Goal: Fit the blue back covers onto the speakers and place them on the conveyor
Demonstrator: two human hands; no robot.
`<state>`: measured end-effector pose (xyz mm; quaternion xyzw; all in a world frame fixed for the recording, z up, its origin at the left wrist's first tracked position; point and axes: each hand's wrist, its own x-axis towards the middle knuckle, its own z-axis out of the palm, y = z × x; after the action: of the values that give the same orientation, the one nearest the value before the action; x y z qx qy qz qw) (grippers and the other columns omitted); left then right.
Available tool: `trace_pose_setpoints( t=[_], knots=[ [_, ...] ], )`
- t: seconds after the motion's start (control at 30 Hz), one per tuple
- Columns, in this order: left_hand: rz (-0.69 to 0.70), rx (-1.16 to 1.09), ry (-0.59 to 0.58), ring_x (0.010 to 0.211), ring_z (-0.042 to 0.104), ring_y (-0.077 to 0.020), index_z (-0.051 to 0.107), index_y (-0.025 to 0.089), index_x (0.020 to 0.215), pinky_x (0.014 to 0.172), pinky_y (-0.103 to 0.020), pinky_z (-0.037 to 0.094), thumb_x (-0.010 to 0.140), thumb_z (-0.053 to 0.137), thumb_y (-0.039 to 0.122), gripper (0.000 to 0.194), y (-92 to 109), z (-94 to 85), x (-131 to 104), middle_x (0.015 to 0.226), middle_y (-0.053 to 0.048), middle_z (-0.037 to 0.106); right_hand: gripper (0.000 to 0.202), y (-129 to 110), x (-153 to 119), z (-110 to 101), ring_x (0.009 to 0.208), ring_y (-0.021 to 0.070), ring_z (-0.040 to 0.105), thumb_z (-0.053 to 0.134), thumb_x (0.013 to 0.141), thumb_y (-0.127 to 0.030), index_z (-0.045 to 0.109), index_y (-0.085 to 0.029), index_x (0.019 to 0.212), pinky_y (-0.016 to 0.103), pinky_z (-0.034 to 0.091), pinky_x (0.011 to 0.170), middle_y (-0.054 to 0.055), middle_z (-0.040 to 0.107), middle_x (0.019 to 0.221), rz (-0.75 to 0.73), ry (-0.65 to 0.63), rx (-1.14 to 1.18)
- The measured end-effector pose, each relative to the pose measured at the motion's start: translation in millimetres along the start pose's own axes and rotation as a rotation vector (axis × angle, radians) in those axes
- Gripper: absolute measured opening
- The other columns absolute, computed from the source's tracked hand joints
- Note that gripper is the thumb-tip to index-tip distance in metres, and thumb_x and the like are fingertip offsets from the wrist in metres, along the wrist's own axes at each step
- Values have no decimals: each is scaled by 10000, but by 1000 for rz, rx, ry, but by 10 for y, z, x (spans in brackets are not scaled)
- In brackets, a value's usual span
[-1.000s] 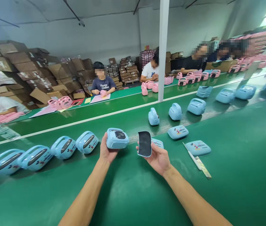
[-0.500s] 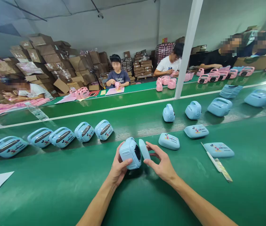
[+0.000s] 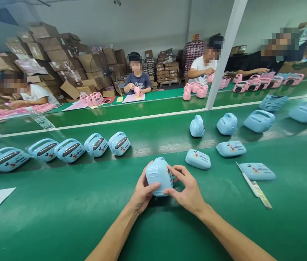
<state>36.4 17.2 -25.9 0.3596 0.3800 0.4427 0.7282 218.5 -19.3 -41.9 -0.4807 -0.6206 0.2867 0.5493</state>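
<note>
My left hand (image 3: 142, 191) wraps round the side of a light-blue plastic housing (image 3: 155, 177), thumb on its ribbed end, holding it just above the green work surface. At the housing's front sits a printed light-blue front cover (image 3: 169, 175), seen nearly edge-on. The thumb and fingers of my right hand (image 3: 190, 188) grip this cover at its edges and hold it against the housing. No gap shows between the two parts from here. Loose printed covers (image 3: 198, 160) lie to the right, close to my right hand.
Finished-looking blue housings (image 3: 119, 143) stand in a row at left, with open-fronted ones (image 3: 197, 126) at right. A thin pointed tool (image 3: 251, 185) touches the nearest loose cover. Stacked blue parts (image 3: 273, 103) lie farther back. Co-workers sit across the line with pink housings (image 3: 201, 91).
My right hand has moved left and brought the front cover from beside the housing onto its dark front opening. The housing has turned slightly, and the camera view has shifted a little.
</note>
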Motion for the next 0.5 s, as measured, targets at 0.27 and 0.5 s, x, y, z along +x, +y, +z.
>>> trace_pose_setpoints(
  t=[0.27, 0.5],
  knots=[
    [-84, -155, -47, 1267, 602, -350, 561, 309, 1408, 979, -428, 538, 674, 886, 398, 808, -23, -1, -28, 1375, -81, 664, 808, 0, -2, -93, 1438, 383, 399, 817, 791, -332, 465, -369, 1518, 614, 336, 1190, 98, 447, 1547, -232, -185, -37],
    [-178, -263, -134, 1260, 616, -381, 639, 180, 1259, 1095, -543, 459, 740, 790, 425, 594, -102, -86, 11, 1206, -137, 745, 1009, -34, 22, -112, 1484, 362, 391, 881, 722, -343, 353, -306, 1581, 602, 230, 1252, 96, 477, 1574, -163, -179, 86]
  ],
)
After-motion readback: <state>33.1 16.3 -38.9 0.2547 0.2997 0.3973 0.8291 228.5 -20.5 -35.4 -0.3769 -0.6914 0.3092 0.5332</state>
